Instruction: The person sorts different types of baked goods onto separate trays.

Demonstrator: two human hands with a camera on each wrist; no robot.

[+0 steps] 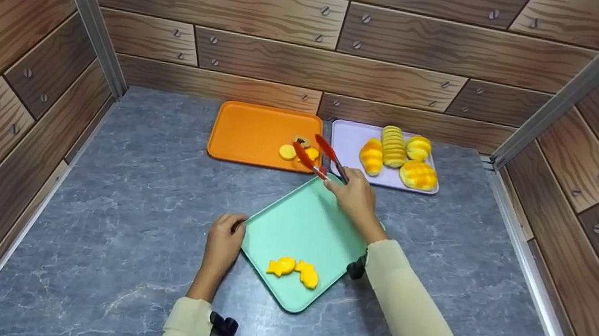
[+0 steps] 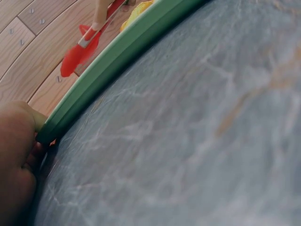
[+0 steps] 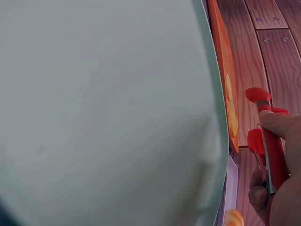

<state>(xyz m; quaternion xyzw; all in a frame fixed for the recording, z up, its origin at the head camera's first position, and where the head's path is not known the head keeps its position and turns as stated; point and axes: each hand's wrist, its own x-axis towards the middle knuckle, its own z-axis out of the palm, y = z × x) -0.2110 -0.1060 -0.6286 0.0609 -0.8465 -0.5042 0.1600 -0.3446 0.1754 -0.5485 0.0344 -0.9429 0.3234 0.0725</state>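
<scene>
A mint-green tray (image 1: 287, 228) sits cornerwise on the grey marbled table. Two yellow fish-shaped pieces (image 1: 282, 266) lie near its front corner. At the tray's left corner my left hand (image 1: 223, 244) grips the rim, as the left wrist view also shows. My right hand (image 1: 355, 197) holds red-tipped tongs (image 1: 306, 157) above the tray's far corner. Their arms are spread, with nothing seen between the tips. Beneath the tips, on the right part of an orange tray (image 1: 250, 132), are yellow pieces (image 1: 287, 151) and a brownish ring-like piece (image 1: 302, 141), partly hidden by the tongs.
Right of the orange tray stands a lilac tray (image 1: 344, 136) bearing several bread-like pieces, among them a long ridged roll (image 1: 393, 146). Wood-plank-patterned walls (image 1: 266, 56) enclose the table (image 1: 123, 199) at the back and both sides, with metal rails (image 1: 532, 281) at the edges.
</scene>
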